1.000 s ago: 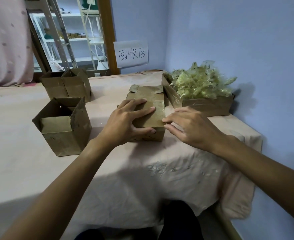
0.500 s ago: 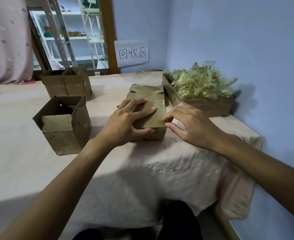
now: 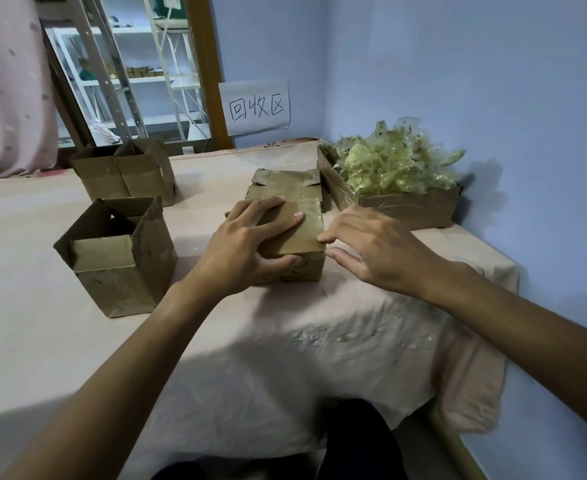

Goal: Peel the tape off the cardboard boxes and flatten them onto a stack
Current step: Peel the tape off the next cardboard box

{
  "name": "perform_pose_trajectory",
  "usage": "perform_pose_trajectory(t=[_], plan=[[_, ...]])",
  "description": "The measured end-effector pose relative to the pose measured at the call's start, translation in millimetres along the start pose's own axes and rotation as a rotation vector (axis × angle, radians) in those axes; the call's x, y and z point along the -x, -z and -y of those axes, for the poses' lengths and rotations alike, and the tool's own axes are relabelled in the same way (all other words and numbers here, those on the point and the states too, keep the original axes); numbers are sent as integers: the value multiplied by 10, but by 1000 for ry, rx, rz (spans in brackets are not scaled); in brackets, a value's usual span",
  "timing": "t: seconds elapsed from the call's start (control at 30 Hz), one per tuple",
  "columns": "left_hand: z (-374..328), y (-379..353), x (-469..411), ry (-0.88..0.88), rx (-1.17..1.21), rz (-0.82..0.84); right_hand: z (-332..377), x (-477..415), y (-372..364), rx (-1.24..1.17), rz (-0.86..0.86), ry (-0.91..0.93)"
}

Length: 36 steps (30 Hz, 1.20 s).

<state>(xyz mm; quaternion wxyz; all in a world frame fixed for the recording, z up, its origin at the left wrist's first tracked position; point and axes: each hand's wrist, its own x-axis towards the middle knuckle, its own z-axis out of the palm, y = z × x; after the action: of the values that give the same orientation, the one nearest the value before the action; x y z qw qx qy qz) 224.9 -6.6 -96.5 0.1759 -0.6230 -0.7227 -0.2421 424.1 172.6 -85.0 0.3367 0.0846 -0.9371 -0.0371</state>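
Note:
A closed, taped cardboard box (image 3: pixel 307 228) sits mid-table. My left hand (image 3: pixel 247 247) holds it down, with fingers spread across the top and the thumb hooked on the front face. My right hand (image 3: pixel 378 251) is at the box's right side. Its index fingertip touches the top right edge where shiny tape runs, and the other fingers reach out loosely below. Right behind the box lies a stack of flattened boxes (image 3: pixel 285 183).
An open box (image 3: pixel 122 271) stands at the left, with two more open boxes (image 3: pixel 125 174) behind it. A low box (image 3: pixel 406 206) heaped with crumpled tape (image 3: pixel 396 164) sits against the right wall. The pink tablecloth (image 3: pixel 250 341) drapes over the near edge. A paper sign (image 3: pixel 254 107) hangs on the wall.
My right hand's fingertips rose from the box's front lower right corner to its top right edge. The left hand and the box stayed put.

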Motion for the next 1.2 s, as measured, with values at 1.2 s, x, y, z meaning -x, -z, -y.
perform_pose_trajectory(t=[1.2], plan=[[-31, -23, -37, -99, -60, -41, -152, 52, 168, 47, -25, 78]])
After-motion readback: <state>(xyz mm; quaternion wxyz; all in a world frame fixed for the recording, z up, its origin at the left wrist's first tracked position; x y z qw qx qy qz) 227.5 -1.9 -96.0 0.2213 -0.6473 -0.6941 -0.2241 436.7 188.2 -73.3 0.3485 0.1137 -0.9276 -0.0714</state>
